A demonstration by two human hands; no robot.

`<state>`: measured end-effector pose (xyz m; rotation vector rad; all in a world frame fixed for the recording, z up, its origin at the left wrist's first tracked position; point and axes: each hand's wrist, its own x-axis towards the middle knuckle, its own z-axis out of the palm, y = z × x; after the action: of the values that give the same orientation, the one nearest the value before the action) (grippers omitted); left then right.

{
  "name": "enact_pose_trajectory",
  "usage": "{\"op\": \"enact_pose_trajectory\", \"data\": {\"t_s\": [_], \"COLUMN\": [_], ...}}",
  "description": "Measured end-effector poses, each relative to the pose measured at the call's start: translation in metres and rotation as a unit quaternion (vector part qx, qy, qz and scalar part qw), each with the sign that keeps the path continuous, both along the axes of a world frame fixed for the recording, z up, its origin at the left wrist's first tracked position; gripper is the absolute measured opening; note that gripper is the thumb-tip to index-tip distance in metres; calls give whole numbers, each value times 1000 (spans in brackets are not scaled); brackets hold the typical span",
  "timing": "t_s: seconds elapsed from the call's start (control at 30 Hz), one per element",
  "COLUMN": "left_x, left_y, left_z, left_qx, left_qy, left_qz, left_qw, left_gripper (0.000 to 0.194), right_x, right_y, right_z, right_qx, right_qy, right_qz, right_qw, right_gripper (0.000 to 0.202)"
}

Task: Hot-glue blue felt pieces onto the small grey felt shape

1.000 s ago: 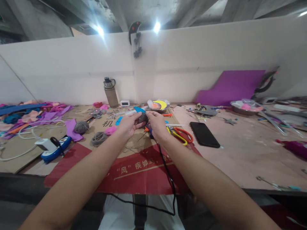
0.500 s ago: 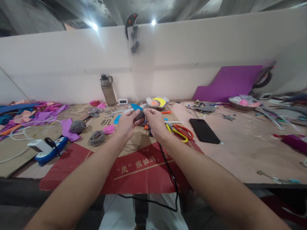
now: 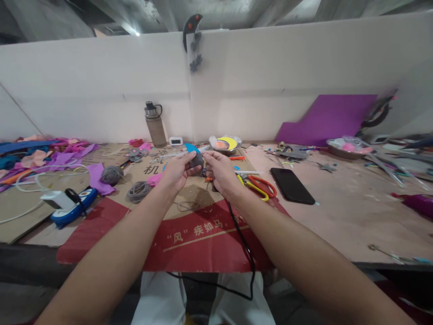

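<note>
My left hand (image 3: 178, 170) grips a small dark grey piece (image 3: 196, 163), with a pointed blue piece (image 3: 192, 148) rising above it. Close beside it on the right, my right hand (image 3: 219, 170) has its thumb and forefinger pinched at the grey piece's edge; what lies between those fingertips is too small to make out. Both hands are held over the red and brown cardboard (image 3: 203, 243). Scissors with red and yellow handles (image 3: 262, 186) lie just right of my right wrist.
Grey yarn (image 3: 138, 192) and a yarn ball (image 3: 112, 174) lie left, near a blue power strip (image 3: 74, 210). Behind are a bottle (image 3: 156, 126) and a bowl with a yellow crescent (image 3: 228, 143). A black phone (image 3: 292, 185) and a purple sheet (image 3: 331, 117) are right.
The view has shifted slightly, so the table items appear a little further right. Both hands stay together at the grey and blue pieces, and more of the grey piece shows.
</note>
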<state>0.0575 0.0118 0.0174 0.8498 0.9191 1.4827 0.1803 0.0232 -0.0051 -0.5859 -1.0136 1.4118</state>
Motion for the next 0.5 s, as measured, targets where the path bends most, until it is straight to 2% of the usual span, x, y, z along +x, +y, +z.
{"op": "enact_pose_trajectory", "data": {"t_s": [0.5], "left_x": [-7], "left_y": [3], "left_z": [3], "left_qx": [44], "left_qy": [-12], "left_qz": [-60], "left_qw": [997], "left_gripper": [7], "right_x": [2], "right_y": [-5], "right_z": [5], "right_qx": [31], "right_qy": [-9], "right_qz": [-10], "right_qw": [999], "right_gripper": [24]}}
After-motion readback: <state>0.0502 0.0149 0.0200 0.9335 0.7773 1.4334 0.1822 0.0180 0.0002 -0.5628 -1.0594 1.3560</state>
